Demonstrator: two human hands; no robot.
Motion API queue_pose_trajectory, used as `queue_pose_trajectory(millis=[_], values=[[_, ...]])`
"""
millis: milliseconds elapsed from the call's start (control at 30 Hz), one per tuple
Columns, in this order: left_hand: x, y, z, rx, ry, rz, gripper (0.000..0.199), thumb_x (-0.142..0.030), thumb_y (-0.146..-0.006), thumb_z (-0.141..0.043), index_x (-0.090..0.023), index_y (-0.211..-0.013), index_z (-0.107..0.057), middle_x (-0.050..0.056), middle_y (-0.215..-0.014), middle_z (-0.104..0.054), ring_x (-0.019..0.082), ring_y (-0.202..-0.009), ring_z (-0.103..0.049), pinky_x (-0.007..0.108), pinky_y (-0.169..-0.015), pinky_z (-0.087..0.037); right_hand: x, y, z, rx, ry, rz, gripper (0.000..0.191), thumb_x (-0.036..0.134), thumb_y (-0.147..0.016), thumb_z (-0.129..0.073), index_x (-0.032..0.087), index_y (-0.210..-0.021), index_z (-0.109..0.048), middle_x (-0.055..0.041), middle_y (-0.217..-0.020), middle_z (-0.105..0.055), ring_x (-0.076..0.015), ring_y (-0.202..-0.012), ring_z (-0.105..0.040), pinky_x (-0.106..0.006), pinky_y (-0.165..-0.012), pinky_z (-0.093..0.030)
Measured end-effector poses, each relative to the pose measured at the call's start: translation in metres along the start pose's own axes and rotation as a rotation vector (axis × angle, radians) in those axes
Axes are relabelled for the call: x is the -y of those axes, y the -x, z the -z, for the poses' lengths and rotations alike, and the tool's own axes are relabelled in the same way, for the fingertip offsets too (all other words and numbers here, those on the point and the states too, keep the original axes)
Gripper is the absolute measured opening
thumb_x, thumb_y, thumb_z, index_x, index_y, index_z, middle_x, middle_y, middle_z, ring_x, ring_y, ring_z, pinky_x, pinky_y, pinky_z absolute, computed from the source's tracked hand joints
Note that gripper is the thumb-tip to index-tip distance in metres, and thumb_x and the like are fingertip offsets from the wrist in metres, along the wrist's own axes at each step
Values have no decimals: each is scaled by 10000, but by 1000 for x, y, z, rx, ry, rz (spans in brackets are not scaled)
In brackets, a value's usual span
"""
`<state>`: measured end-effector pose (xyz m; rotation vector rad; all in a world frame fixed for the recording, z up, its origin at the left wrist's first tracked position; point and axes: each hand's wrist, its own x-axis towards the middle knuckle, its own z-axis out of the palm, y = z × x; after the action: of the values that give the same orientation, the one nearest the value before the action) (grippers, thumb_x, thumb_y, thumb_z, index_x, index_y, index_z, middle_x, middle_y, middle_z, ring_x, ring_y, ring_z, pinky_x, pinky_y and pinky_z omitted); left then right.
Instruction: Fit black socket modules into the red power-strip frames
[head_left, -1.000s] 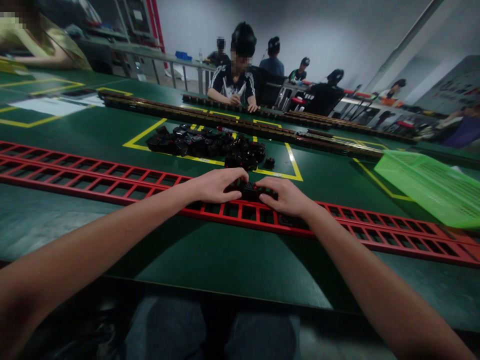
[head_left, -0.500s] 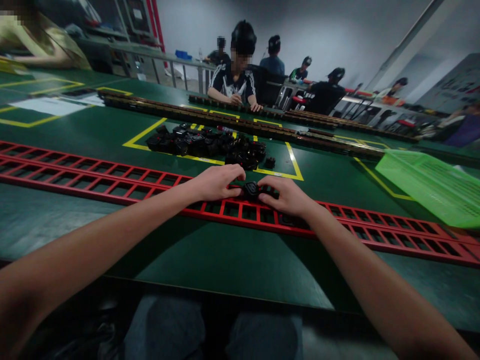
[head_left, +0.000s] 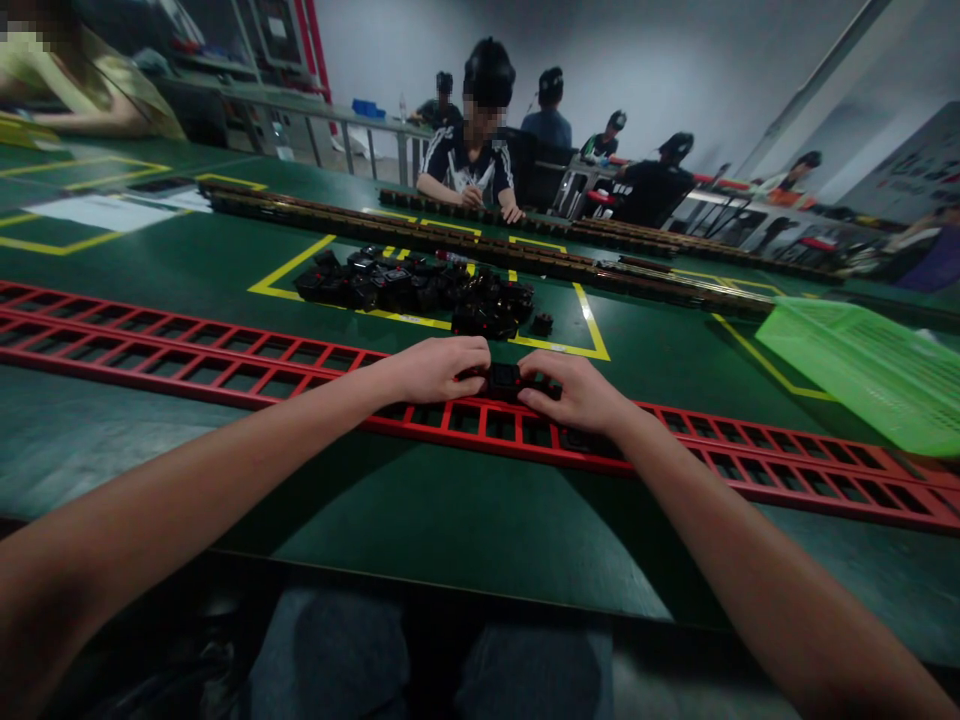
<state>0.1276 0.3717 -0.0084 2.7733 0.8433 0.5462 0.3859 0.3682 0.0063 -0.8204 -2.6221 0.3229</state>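
Between my hands is a small black block-shaped part [head_left: 504, 377], whose exact kind I cannot make out. My left hand [head_left: 444, 368] grips its left side with curled fingers. On its right side, my right hand [head_left: 564, 385] pinches it with thumb and fingers. Both hands hover at the red ladder-like rack [head_left: 480, 422], which runs across the table in two rows of rectangular slots. Below my right hand, a dark piece [head_left: 585, 440] sits in a slot of the near row. Beyond my hands lies a pile of similar black parts [head_left: 412, 285].
Yellow tape [head_left: 592, 325] frames the pile on the green table [head_left: 450, 530]. A bright green basket [head_left: 870, 375] stands at the right. Long dark strips [head_left: 525, 255] lie across the far side, where a co-worker [head_left: 472, 165] sits. White papers [head_left: 97, 212] lie at the left.
The black part has turned between my fingers, so a flatter, squarer face now shows instead of the patterned one. My hands have hardly shifted.
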Motion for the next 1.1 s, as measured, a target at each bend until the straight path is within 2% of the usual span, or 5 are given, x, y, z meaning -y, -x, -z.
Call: queue_pose_trajectory(millis=[333, 800, 933, 1100], values=[[-1, 1, 2, 30, 37, 2, 134, -236, -900, -500, -184, -995, -578, 60, -1032, -587, 193, -890, -575, 306, -763, -439, 2, 0, 3, 12, -8, 17, 114, 318, -865, -579, 205, -883, -572, -94, -999, -677, -220, -855, -611, -371, -779, -477], [1, -1, 0, 23, -39, 40, 134, -257, -934, -505, -179, -987, -599, 51, -976, -627, 191, -876, -586, 302, -756, -427, 2, 0, 3, -2, -7, 18, 134, 301, -877, -558, 188, -928, -610, -100, -977, -679, -228, -854, -618, -381, -781, -482], [-1, -1, 1, 19, -42, 89, 126, -274, -953, -488, -177, -967, -568, 49, -953, -636, 187, -845, -590, 295, -730, -416, 2, 0, 2, -12, 4, -7, 158, 295, -885, -552, 188, -974, -627, -95, -963, -685, -229, -850, -628, -381, -781, -491], [-4, -1, 3, 46, -25, 127, 237, -320, -980, -468, -171, -1139, -559, 71, -1086, -646, 201, -965, -602, 301, -816, -432, 2, 1, 1, 18, 10, -26, 281, 330, -889, -585, 181, -1123, -633, -110, -1069, -703, -255, -945, -662, -402, -834, -511]])
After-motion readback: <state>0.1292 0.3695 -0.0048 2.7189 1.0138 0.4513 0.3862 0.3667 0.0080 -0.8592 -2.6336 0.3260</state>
